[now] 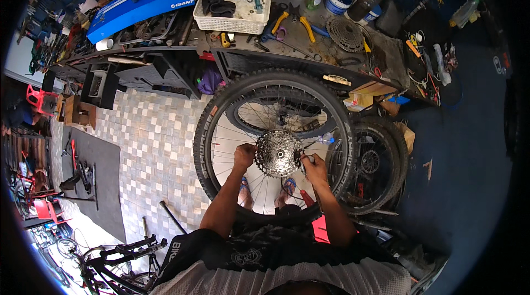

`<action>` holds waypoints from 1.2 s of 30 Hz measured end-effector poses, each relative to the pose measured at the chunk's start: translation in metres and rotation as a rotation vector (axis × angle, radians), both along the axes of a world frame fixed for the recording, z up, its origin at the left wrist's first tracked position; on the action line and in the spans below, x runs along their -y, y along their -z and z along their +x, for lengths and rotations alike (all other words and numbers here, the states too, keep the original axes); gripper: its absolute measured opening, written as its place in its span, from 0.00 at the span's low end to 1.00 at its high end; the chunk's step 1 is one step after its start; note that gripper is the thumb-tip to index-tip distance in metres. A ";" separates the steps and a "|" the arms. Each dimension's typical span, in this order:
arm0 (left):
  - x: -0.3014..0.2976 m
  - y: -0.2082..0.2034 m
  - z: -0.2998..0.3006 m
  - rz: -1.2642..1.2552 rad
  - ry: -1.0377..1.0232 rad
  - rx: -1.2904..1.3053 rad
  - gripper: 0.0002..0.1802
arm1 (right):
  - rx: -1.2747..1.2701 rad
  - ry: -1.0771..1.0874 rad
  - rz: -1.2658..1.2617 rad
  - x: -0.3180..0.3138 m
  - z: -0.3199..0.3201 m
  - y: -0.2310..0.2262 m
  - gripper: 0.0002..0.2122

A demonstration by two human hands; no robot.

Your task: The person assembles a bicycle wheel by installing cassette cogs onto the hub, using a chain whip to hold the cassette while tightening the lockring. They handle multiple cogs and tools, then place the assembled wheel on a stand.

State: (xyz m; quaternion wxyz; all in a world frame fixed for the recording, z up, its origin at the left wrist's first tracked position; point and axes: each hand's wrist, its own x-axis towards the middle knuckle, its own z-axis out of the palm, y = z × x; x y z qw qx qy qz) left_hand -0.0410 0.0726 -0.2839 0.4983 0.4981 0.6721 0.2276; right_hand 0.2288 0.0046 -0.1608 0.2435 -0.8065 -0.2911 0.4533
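Note:
A large bicycle wheel with a knobby black tyre stands upright in front of me. At its centre is a silver cassette with many toothed rings. My left hand is closed, its fingers at the cassette's left edge. On the opposite side, my right hand is closed around a slim grey tool beside the cassette's right edge. The palm hides most of that tool, so its kind is unclear. Below the right hand a red handle-like piece shows behind the spokes.
Beyond the wheel is a workbench with a white basket of parts, yellow-handled pliers, a loose cassette and bottles. More wheels lean at the right. A bike frame and dark mat are at left.

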 end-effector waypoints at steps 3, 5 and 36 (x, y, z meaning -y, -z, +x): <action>0.000 0.009 -0.002 -0.135 -0.008 -0.006 0.09 | 0.017 0.000 0.041 0.005 0.003 0.005 0.21; 0.001 0.011 -0.004 -0.016 0.030 0.047 0.09 | -0.020 -0.001 0.069 0.007 0.006 0.008 0.22; -0.004 0.000 -0.009 0.071 0.103 0.014 0.10 | 0.006 -0.059 -0.002 -0.004 0.011 -0.007 0.23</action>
